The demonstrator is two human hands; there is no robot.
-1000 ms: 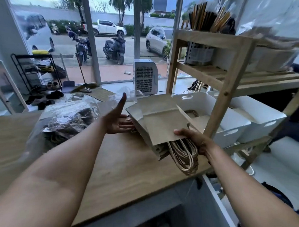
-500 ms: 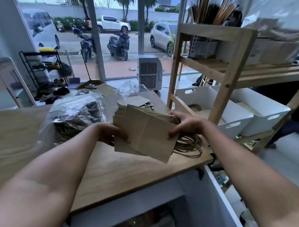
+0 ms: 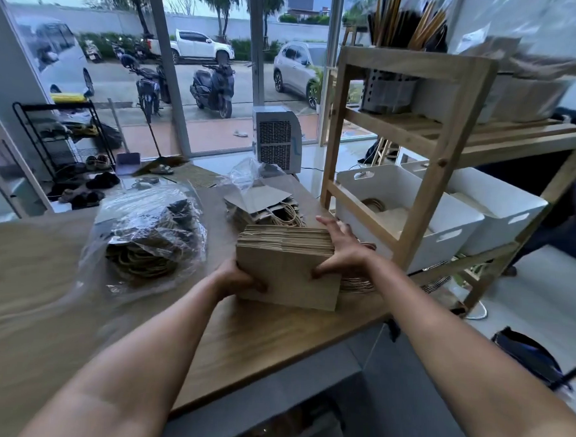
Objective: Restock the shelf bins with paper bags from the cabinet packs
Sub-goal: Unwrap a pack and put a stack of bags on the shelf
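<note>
A thick stack of folded brown paper bags stands on edge on the wooden counter. My left hand grips its lower left corner. My right hand holds its right end, thumb on the front face, fingers over the top. Rope handles stick out to the right behind the stack. A white bin with some bags inside sits on the low shelf of the wooden rack just right of the stack. A second white bin stands beside it.
A clear plastic pack of bags with rope handles lies left on the counter. An opened pack with loose bags lies behind the stack. The rack's upper shelf holds a utensil holder. Glass windows stand behind.
The stack has turned upright and come down to the counter, squared between both hands. Earlier it was held tilted toward the bin, then lifted in front of me.
</note>
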